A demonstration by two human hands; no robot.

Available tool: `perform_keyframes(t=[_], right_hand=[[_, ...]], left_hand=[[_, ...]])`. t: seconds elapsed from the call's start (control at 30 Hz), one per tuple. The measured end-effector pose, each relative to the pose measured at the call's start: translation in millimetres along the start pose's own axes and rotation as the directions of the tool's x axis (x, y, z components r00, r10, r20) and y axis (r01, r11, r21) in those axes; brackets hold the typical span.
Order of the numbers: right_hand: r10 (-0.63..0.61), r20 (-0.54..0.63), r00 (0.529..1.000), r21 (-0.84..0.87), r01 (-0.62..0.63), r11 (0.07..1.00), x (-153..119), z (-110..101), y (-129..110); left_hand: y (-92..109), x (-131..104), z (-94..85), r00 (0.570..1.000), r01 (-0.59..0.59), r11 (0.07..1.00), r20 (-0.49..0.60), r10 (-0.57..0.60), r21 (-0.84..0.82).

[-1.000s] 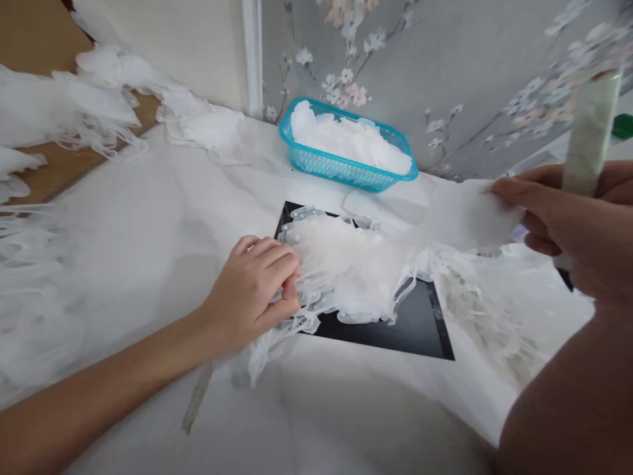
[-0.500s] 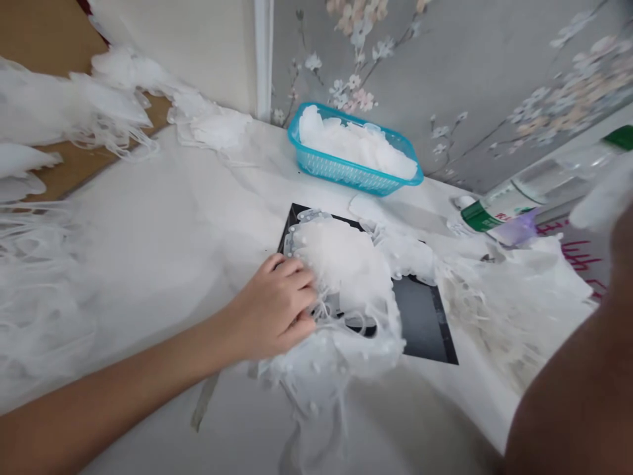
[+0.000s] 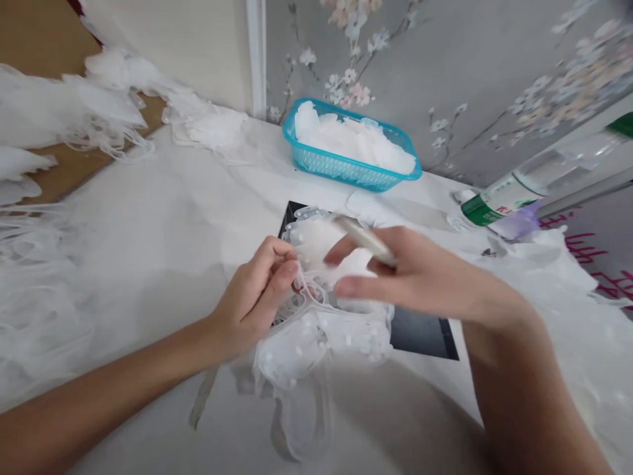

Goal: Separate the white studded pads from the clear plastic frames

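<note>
My left hand [image 3: 267, 280] is closed in a pinch on thin white strands [image 3: 311, 290] at the left of the pile. These strands join a translucent, soft-looking white sheet [image 3: 297, 349] dotted with small round bumps, whose lower end hangs toward me. Over the pile is my right hand [image 3: 400, 270], blurred, with a slim pale pen-like tool [image 3: 363, 239] held in it; thumb and forefinger are apart near the strands. Beneath lies a dark flat panel [image 3: 425, 336], mostly covered by the white pieces.
Behind the pile stands a blue plastic basket [image 3: 346, 173] filled with thin white pieces. A clear bottle [image 3: 504, 201] with a green label is at the right. Loose white strands [image 3: 39, 277] heap up at the left, and translucent scraps [image 3: 568, 343] lie at the right.
My right hand has come in from the right edge to above the pile with the pale tool. My left hand has risen slightly and now pinches strands; the dotted sheet has shifted left.
</note>
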State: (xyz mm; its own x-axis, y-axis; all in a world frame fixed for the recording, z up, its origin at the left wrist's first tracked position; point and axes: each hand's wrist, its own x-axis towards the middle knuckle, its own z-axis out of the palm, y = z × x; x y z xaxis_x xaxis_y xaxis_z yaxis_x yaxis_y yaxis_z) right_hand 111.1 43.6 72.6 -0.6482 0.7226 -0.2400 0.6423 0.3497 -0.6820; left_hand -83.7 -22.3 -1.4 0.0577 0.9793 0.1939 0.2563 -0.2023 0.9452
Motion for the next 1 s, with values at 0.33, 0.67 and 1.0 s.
perform_keyframes(t=[0.33, 0.67, 1.0], right_hand=[[-0.007, -0.038, 0.999, 0.138, 0.013, 0.990, 11.6, 14.8, 1.1], [0.273, -0.209, 0.939, 0.438, -0.159, 0.885, 9.7, 8.2, 12.5], [0.113, -0.511, 0.852, -0.038, -0.153, 0.988, 0.8, 0.8, 3.4]], left_hand=[[3.7, 14.9, -7.4, 0.879, 0.457, 0.760, 0.365, -0.307, -0.462], [8.1, 16.6, -8.5, 0.932, 0.298, 0.951, 0.239, -0.271, -0.086], [8.2, 17.4, -6.4, 0.894, 0.425, 0.814, 0.324, -0.310, -0.395]])
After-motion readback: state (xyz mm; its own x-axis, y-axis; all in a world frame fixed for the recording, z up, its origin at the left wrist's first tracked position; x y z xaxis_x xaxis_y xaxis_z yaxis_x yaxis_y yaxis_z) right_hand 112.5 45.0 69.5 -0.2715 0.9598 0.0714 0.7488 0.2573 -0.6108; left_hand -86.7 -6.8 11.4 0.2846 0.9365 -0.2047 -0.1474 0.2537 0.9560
